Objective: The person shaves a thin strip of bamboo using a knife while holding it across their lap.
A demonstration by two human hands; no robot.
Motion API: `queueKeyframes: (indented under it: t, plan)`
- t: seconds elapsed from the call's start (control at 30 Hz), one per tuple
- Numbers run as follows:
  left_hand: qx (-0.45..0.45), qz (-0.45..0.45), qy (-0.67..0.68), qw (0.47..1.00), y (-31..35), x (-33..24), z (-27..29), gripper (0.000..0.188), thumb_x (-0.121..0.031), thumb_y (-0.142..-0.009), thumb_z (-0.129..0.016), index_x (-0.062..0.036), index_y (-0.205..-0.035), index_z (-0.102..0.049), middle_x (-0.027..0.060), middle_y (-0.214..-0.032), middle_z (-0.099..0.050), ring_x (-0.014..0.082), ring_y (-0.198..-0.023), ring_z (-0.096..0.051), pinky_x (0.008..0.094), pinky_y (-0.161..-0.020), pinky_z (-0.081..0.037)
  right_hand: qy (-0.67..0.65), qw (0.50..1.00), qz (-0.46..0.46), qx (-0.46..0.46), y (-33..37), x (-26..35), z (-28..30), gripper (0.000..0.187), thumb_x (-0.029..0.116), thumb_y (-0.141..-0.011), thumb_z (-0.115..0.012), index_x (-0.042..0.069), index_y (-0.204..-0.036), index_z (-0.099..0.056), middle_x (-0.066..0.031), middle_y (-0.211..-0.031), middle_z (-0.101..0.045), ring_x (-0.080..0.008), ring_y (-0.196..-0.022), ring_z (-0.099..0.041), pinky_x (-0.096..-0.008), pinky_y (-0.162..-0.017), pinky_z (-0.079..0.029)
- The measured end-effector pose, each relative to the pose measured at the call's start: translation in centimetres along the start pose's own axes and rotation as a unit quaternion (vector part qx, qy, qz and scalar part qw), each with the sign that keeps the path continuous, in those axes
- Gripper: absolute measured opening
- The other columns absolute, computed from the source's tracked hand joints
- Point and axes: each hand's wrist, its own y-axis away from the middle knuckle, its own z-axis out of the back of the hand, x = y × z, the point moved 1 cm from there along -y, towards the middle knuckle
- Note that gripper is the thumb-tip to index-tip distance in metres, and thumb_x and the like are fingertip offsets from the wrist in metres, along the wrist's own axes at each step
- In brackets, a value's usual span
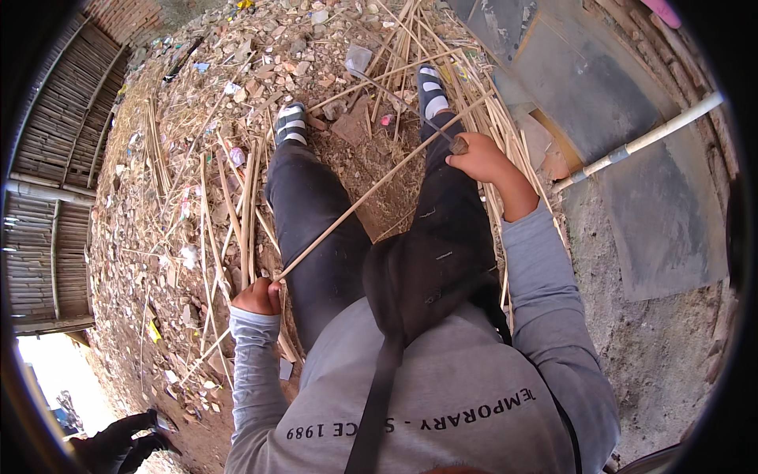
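A long, thin bamboo strip [359, 204] slants across my legs, from low at the left up to the far right. My left hand [257, 298] grips it beside my left thigh, thumb pressed on it, and its tail runs on behind the hand. Over my right knee, my right hand [483, 160] is closed around the short wooden handle of a knife [458, 145]. The narrow dark blade points away and to the left, crossing the strip near the handle. Whether blade and strip touch, I cannot tell.
Bamboo strips [249, 213] lie left of my legs, with another pile [407, 35] ahead and to the right. Rubble covers the ground. Dark sheets [584, 87] and a pale pole [639, 142] are at right. A bamboo wall [55, 134] stands left; another person's dark-clothed legs [126, 446] show lower left.
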Motion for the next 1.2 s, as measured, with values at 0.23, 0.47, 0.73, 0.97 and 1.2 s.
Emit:
queueKeyframes:
  t: [0.23, 0.47, 0.73, 0.97, 1.2]
  plan:
    - [0.026, 0.026, -0.006, 0.999, 1.1, 0.6, -0.8, 0.037, -0.039, -0.103, -0.051, -0.0085, -0.083, -0.059, 0.0190, -0.067, -0.062, 0.0437, -0.060, -0.062, 0.0526, -0.055, -0.049, 0.056, 0.994, 0.063, 0.072, 2.4, 4.3, -1.7, 0.024, 0.027, -0.078, -0.073, 0.005, -0.089, -0.069, -0.0202, -0.084, -0.069, -0.0398, -0.084, -0.068, -0.0472, -0.074, -0.052]
    - [0.014, 0.005, -0.006, 1.000, 0.2, 0.1, -0.4, 0.033, -0.035, -0.101, -0.055, -0.0083, -0.083, -0.060, 0.0178, -0.070, -0.064, 0.0422, -0.063, -0.063, 0.0508, -0.057, -0.050, -0.059, 0.998, -0.028, 0.018, 0.0, -0.4, 0.1, 0.025, 0.026, -0.078, -0.074, 0.003, -0.088, -0.069, -0.0211, -0.084, -0.069, -0.0399, -0.085, -0.068, -0.0469, -0.074, -0.051]
    - [-0.014, 0.002, 0.008, 1.000, 1.0, 0.5, -1.6, 0.041, -0.041, -0.104, -0.050, -0.0078, -0.080, -0.057, 0.0191, -0.066, -0.061, 0.0429, -0.060, -0.062, 0.0514, -0.056, -0.050, 0.046, 0.996, 0.018, 0.076, 2.2, 1.9, 0.8, 0.026, 0.027, -0.077, -0.075, 0.004, -0.088, -0.068, -0.0205, -0.084, -0.068, -0.0398, -0.087, -0.068, -0.0479, -0.076, -0.052]
    - [0.013, 0.032, 0.028, 0.999, 1.4, 0.3, -0.9, 0.034, -0.035, -0.103, -0.053, -0.0081, -0.083, -0.059, 0.0174, -0.068, -0.062, 0.0433, -0.064, -0.062, 0.0524, -0.059, -0.051, -0.063, 0.993, -0.029, -0.090, 2.4, -1.4, 0.5, 0.037, 0.027, -0.081, -0.078, 0.001, -0.106, -0.069, -0.0218, -0.087, -0.069, -0.0360, -0.087, -0.069, -0.0418, -0.078, -0.052]
    - [0.024, 0.001, 0.137, 0.990, -2.1, -3.6, 2.7, 0.024, -0.027, -0.098, -0.061, -0.0037, -0.101, -0.066, 0.0218, -0.092, -0.067, 0.0419, -0.083, -0.067, 0.0490, -0.073, -0.054, -0.138, 0.978, -0.015, -0.156, 5.2, -0.3, -2.5, 0.032, 0.025, -0.082, -0.080, 0.000, -0.095, -0.067, -0.0160, -0.078, -0.066, -0.0286, -0.072, -0.065, -0.0381, -0.069, -0.050]
